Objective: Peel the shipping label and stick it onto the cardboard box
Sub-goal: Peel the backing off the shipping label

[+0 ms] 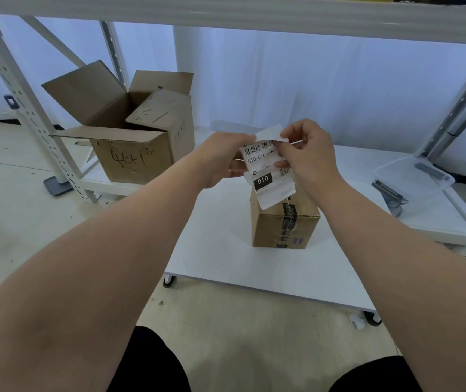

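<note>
Both hands hold the shipping label point(265, 171) in the air just above the cardboard box point(282, 222): the left hand point(220, 159) pinches its left edge, the right hand point(308, 157) pinches a strip folded back at the top point(270, 134), which looks like the peel starting. A rushed pull could tear the label or let the sticky side fold onto itself. The box stands on a white table point(217, 250); left of it sits 1 open carton point(124, 128), right of it a clear tub point(413, 176), white racking point(22, 103) around.
</note>
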{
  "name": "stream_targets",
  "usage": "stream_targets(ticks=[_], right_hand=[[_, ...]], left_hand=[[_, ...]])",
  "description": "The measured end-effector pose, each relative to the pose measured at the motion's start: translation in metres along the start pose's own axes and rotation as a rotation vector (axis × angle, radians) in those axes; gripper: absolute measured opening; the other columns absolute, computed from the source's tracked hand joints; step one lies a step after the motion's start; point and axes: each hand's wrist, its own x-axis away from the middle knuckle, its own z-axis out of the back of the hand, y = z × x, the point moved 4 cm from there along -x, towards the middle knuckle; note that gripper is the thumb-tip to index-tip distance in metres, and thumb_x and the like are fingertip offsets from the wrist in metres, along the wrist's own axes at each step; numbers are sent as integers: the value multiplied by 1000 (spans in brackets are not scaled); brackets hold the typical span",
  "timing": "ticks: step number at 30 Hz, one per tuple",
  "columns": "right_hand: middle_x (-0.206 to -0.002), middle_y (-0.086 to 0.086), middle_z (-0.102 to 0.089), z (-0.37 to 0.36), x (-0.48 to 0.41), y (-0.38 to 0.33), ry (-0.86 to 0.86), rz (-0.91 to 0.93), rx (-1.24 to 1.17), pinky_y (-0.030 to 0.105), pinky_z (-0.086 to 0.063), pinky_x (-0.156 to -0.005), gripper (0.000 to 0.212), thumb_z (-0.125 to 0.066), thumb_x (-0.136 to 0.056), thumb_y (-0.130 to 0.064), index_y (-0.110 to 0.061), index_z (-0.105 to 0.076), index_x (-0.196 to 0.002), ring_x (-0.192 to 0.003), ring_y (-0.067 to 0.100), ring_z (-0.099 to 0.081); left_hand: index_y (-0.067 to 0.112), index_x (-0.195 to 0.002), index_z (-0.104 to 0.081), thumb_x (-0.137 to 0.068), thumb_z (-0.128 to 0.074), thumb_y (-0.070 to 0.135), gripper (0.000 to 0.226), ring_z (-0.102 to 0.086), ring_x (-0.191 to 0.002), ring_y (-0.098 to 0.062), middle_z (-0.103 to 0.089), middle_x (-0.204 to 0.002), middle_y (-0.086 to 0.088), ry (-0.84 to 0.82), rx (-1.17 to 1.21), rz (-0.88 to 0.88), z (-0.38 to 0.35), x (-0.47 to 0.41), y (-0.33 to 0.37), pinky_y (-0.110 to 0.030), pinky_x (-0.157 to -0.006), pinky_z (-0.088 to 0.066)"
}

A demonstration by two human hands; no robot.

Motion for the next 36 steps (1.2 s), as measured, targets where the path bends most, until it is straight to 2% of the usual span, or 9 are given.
stream_targets(ticks=[5, 8, 12, 15, 19, 24, 28, 33, 36], right_hand=[[-80, -2, -52, 3, -2, 3, 90, -5, -46, 23, -57, -57, 24, -65, -86, -8, -24, -52, -74, -67, 14, -60], [-81, -1, -53, 4, -2, 3, 81, 18, -23, 22, -58, -58, 24, -64, -86, -8, -25, -52, -74, -70, 18, -62], [-77, -5, -55, -1, 0, 1, -40, 93, 99, 33, -59, -65, 30, -61, -87, -6, -28, -50, -71, -68, 18, -61], [-80, -5, -58, -4, 3, 0, -110, 183, 266, 36, -54, -68, 28, -59, -85, -6, -29, -49, -72, -76, 24, -62], [-86, -11, -53, -6, 5, 1, -121, 215, 308, 29, -52, -69, 19, -58, -85, -4, -21, -53, -80, -84, 19, -61], [-102, 2, -48, -5, 2, -1, -53, 114, 119, 21, -57, -60, 17, -62, -85, -5, -19, -55, -90, -78, 17, -62], [-86, 4, -64, -5, 2, 3, -23, -56, -4, 39, -60, -72, 26, -68, -84, -18, -21, -50, -103, -82, 27, -69], [-95, 16, -72, -6, 5, 1, -69, -176, -150, 44, -60, -78, 25, -68, -85, -35, -10, -65, -88, -87, 25, -72], [-89, 14, -72, -8, 5, 1, -83, -150, -57, 47, -59, -80, 13, -72, -81, -25, -13, -69, -80, -88, 29, -71]], left_hand=[[17, -95, -62, -88, -39, 66, 55, -70, -93, -29, -72, -97, -11, -38, -25, 43, -1, 2, 1, -38, -89, -50], [22, -95, -61, -84, -39, 71, 55, -69, -97, -29, -72, -100, -10, -40, -50, 43, -2, 3, 3, -40, -91, -50], [20, -86, -58, -89, -50, 46, 27, -65, -87, -29, -65, -87, -8, -4, -46, 39, 3, 3, 2, -47, -101, -46], [23, -80, -60, -86, -60, 32, 11, -62, -81, -26, -64, -80, -5, -30, -146, 0, 8, 4, 2, -42, -98, -48], [21, -67, -57, -85, -64, 26, 20, -55, -76, -22, -65, -86, -9, -87, -258, -70, 4, 5, 2, -33, -78, -39], [16, -73, -55, -87, -62, 13, 17, -69, -68, -14, -70, -83, -5, -78, -167, -185, -5, 4, 8, -29, -79, -50], [12, -75, -54, -87, -62, 4, 16, -66, -79, -19, -65, -84, -10, -51, -109, -274, -7, 5, 11, -28, -78, -56], [12, -76, -53, -85, -63, 3, 16, -68, -78, -20, -65, -82, -11, -27, -127, -313, -7, 5, 11, -29, -81, -57], [12, -76, -51, -85, -64, 5, 17, -68, -69, -12, -64, -79, -8, -27, -146, -324, -8, 5, 11, -22, -73, -57]])
